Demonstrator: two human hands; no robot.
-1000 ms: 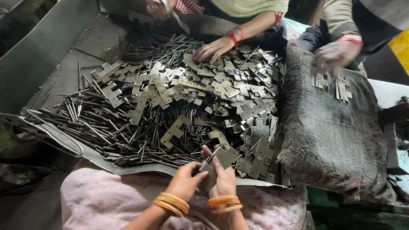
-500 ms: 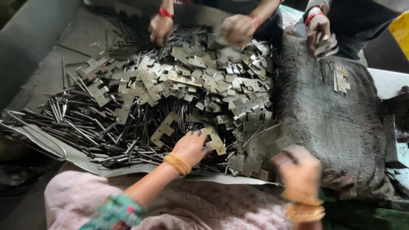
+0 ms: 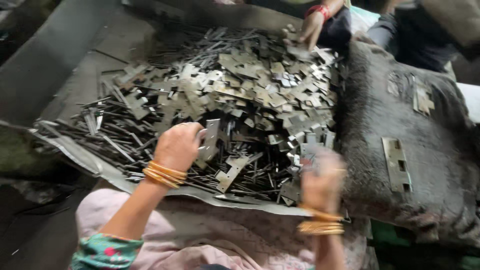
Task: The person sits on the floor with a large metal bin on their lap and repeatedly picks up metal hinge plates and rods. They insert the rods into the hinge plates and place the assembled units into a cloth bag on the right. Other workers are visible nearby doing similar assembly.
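At far left, a grey metal sheet (image 3: 75, 155) lies under the stock, its edge curling at the near side. On it rests a spread of thin metal rods (image 3: 105, 135), and beside these the main heap of flat hinge leaves (image 3: 250, 95).

The left hand (image 3: 177, 146), with orange bangles at the wrist, sits at the near edge of the heap. Its fingers are curled closed around one hinge leaf (image 3: 210, 137), which stands upright out of the grip. Judged step: picking a single leaf from the pile.

The right hand (image 3: 322, 182) is motion-blurred just right of the heap; whether its fingers are open or hold anything cannot be told. A clean follow-on would likely call for that hand to steady before it takes any part.

At top centre-right, another person's hand (image 3: 311, 27), with a red wristband, touches the far side of the heap.

At right lies a dark grey fabric pad (image 3: 400, 110). One assembled hinge (image 3: 396, 164) rests on it near the front, with a few more pieces (image 3: 422, 100) further back.

No packages, labels or signs are visible.
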